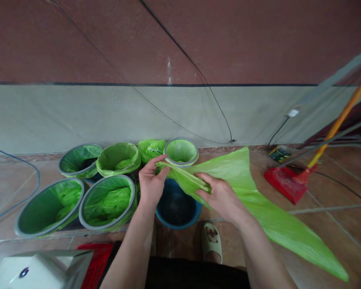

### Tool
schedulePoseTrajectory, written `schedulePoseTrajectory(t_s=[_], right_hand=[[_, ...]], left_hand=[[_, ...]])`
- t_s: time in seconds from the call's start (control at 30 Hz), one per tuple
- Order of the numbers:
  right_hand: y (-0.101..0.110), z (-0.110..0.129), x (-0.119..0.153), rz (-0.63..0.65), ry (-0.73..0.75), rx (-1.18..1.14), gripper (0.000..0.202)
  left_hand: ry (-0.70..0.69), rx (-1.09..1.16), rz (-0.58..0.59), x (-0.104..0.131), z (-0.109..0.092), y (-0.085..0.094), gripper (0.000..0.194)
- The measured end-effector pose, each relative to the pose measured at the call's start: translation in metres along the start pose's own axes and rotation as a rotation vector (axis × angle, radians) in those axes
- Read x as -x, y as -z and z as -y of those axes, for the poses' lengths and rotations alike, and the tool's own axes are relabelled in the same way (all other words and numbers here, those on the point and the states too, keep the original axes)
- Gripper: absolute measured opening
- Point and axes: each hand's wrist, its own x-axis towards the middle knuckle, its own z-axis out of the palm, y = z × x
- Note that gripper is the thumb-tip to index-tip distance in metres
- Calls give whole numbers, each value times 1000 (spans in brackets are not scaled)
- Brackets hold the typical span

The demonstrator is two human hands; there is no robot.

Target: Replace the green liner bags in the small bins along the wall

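Observation:
A long green plastic bag [243, 176] stretches between my hands and trails off to the lower right. My left hand [153, 180] pinches its edge between thumb and fingers. Farther along the same edge, my right hand [218, 196] is closed on a gathered fold. Below the bag stands a blue bin [179, 224] with no liner showing; its upper rim is partly hidden by the bag. Just behind my left hand is a small grey-rimmed bin [182, 150] lined in green.
Several green-lined bins, among them one grey-rimmed bin [106, 202], stand at the left. A red dustpan [285, 182] and a yellow-handled broom [327, 136] lean at the right. A red crate [98, 263] and a white box-like object [33, 273] sit lower left. Cables run along the wall.

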Motion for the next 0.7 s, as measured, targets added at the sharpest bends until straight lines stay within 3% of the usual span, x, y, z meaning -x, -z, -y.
schedulePoseTrajectory(t_s=[0.17,0.43,0.53,0.63,0.7], right_hand=[[11,-18,0,-69,-39,21,34],[21,-51,2,-288,-32,62,17],[18,-49,1,-369,50,20,18],[11,-38,-1,-433,113,-8,19],[4,-28,-3,-469,134,8,19]], left_hand=[[47,59,-87,-6,-4,7,34],[13,-19,-236,-21,2,28,29],[-1,-122,-330,-25,10,33,42],[-24,-248,-457,-18,13,26,48],[38,-255,-343,-5,8,13,35]])
